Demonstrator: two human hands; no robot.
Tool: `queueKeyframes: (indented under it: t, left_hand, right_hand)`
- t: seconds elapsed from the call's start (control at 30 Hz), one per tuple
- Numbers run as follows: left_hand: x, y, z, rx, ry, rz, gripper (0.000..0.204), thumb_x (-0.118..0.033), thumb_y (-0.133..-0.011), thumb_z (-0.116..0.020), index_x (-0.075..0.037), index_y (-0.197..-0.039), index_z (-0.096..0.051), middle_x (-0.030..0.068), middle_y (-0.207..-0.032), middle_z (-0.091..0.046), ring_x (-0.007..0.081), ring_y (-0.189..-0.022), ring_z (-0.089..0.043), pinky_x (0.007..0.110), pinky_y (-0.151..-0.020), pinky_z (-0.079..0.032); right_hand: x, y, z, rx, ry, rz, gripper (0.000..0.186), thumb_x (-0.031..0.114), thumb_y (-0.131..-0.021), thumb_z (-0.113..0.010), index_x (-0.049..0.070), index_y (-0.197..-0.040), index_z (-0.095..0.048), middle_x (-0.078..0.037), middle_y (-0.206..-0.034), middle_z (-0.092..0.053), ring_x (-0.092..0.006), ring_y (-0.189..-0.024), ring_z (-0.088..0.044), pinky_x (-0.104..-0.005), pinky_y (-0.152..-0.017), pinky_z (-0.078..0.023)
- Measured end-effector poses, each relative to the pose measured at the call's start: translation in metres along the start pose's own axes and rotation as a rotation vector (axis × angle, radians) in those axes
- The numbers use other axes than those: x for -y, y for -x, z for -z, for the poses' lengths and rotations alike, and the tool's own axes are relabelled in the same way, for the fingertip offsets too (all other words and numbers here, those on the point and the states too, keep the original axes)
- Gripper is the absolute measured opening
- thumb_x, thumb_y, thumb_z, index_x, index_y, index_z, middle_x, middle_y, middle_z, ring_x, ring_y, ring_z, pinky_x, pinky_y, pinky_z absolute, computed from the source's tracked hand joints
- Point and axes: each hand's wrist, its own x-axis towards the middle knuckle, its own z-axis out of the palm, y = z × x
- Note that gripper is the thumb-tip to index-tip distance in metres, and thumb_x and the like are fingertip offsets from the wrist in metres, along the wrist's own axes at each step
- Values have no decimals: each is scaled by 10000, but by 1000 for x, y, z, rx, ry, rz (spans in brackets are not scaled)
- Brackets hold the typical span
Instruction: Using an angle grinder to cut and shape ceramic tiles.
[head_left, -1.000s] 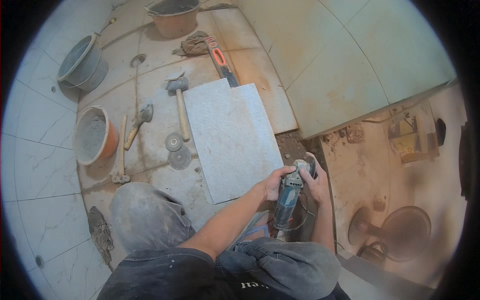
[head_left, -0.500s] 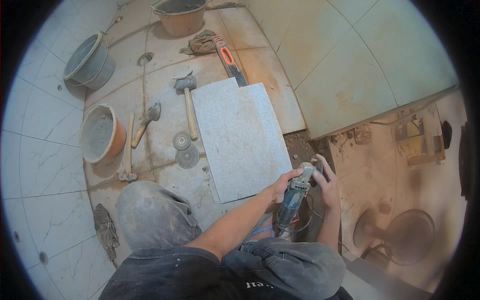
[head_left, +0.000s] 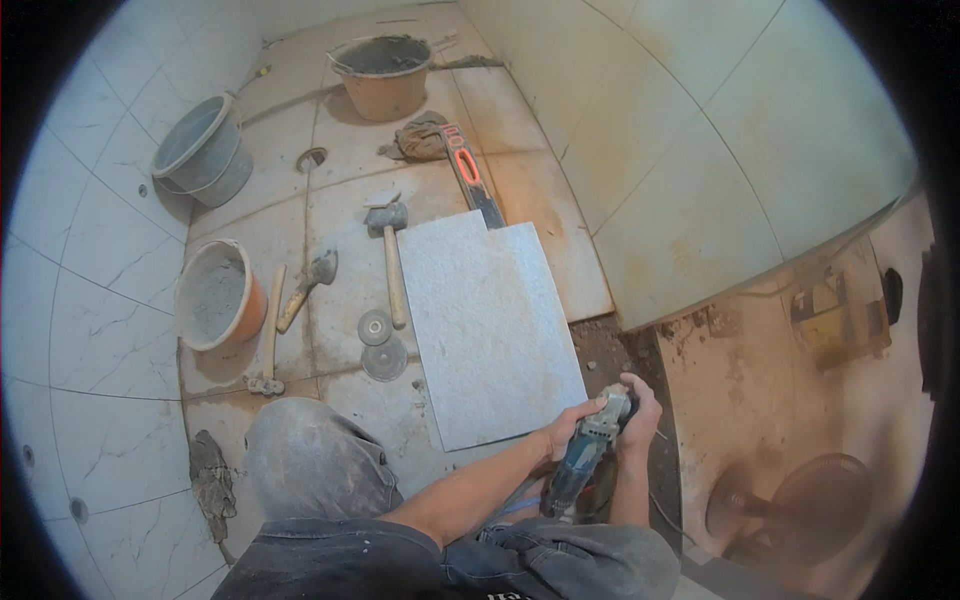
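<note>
My left hand (head_left: 562, 432) grips a teal and grey angle grinder (head_left: 585, 455) held over my lap, its head upward. My right hand (head_left: 638, 415) is closed around the grinder's head and dark disc side, which partly hides its fingertips. Just beyond lies a notched pale grey tile (head_left: 490, 340) on the dirty floor tiles. Two loose discs (head_left: 375, 327) rest left of it, beside a mallet (head_left: 393, 270) with a wooden handle. A hammer (head_left: 270, 350) and a short-handled tool (head_left: 305, 292) lie further left. A cord hangs below the grinder.
An orange bucket of grey mix (head_left: 215, 300), a grey bucket (head_left: 200, 160) and another orange bucket (head_left: 385, 90) stand left and back. A level (head_left: 480, 195) and rag (head_left: 415, 140) lie beyond the tile. Tiled walls flank me; a fan (head_left: 810, 500) sits at right, near a dug strip (head_left: 625, 355).
My view has shifted, so the floor items appear lower and slightly rightward. My right fingers have moved on the grinder's head, lifting from it and now curling round it; both hands still hold the tool.
</note>
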Motion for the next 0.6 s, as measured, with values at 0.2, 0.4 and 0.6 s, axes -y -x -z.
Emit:
queueKeyframes:
  t: [0.2, 0.4, 0.6]
  left_hand:
    - [12, 4, -5, 98, 290, 49, 542, -616, -1022, -503, -173, -1266, -696, 93, -1130, -736, 308, -949, -704, 525, -823, -577]
    - [0, 0, -16, -43, 233, -57, 608, -704, -980, -517, -145, -1102, -724, 80, -907, -717, 293, -782, -708, 512, -684, -585]
    - [-15, 8, -13, -7, 173, 13, 620, -714, -985, -500, -140, -1091, -709, 98, -897, -709, 292, -736, -725, 484, -646, -599]
  right_hand:
    - [22, 3, -8, 17, 264, 299, 301, 134, -909, -622, -58, -1132, -686, -100, -972, -693, -170, -911, -638, -296, -830, -495]
    - [101, 18, -4, 675, 153, 725, 305, 218, -926, -666, -42, -1073, -727, -82, -910, -707, -210, -917, -659, -328, -903, -492]
    - [70, 0, 14, 135, 507, 320, 378, 314, -1059, -564, 4, -877, -681, -112, -796, -673, -252, -800, -650, -389, -777, -496]
